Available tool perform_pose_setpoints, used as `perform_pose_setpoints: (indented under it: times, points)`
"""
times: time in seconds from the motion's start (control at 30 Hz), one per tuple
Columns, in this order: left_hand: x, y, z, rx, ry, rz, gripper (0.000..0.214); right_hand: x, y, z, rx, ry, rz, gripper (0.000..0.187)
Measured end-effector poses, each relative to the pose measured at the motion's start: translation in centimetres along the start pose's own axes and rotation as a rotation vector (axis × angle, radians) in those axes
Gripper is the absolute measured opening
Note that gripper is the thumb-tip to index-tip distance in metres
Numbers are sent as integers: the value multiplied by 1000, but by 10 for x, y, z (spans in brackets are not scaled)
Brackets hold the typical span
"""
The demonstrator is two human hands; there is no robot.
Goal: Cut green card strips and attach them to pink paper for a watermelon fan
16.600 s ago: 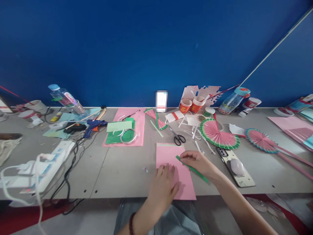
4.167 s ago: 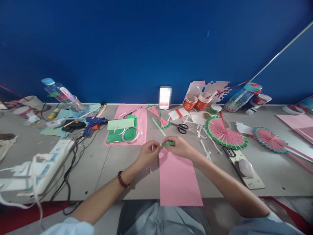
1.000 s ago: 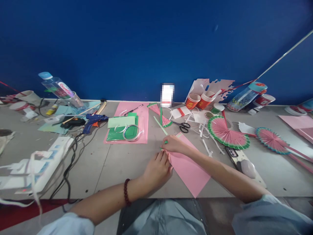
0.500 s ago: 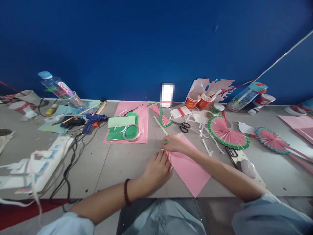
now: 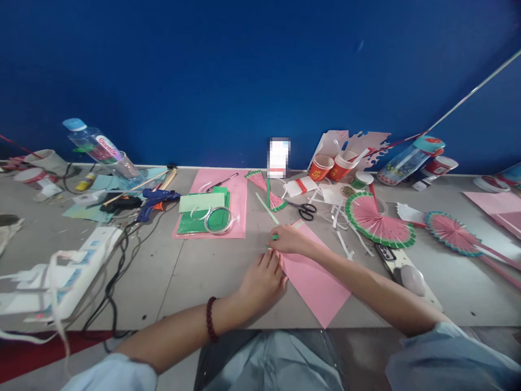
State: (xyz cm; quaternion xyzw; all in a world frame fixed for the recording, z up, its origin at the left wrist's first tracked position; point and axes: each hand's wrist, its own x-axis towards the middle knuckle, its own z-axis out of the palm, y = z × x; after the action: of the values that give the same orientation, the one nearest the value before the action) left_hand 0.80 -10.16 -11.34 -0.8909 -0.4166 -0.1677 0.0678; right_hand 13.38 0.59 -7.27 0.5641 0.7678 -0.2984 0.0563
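A sheet of pink paper point(image 5: 319, 282) lies slanted on the table in front of me, with a pale green strip showing at its far corner. My left hand point(image 5: 264, 279), with a dark red bead bracelet on the wrist, is closed on the paper's left edge, fingertips close together. Just beyond it, my right hand point(image 5: 293, 241) pinches a narrow green paper strip point(image 5: 275, 237) at the same edge. Its forearm crosses above the sheet. The fingertips of both hands almost meet, and what lies under them is hidden. A pale green strip point(image 5: 267, 209) lies just past my right hand.
Black scissors point(image 5: 306, 210) and a folded watermelon-pattern fan point(image 5: 266, 190) lie ahead. Open fans point(image 5: 380, 222), a phone point(image 5: 391, 260) and red paper cups point(image 5: 321, 167) stand or lie rightward. Leftward are green paper packs point(image 5: 195, 222), a blue glue gun point(image 5: 157, 202) and a power strip point(image 5: 87, 271).
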Motion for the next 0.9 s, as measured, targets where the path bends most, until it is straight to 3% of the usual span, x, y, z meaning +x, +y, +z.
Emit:
perform_pose_setpoints:
  times: [0.9]
  points:
    - [2,0,-5,-3,37,-15,38,-2,-6,-1,-105,-10,3,13]
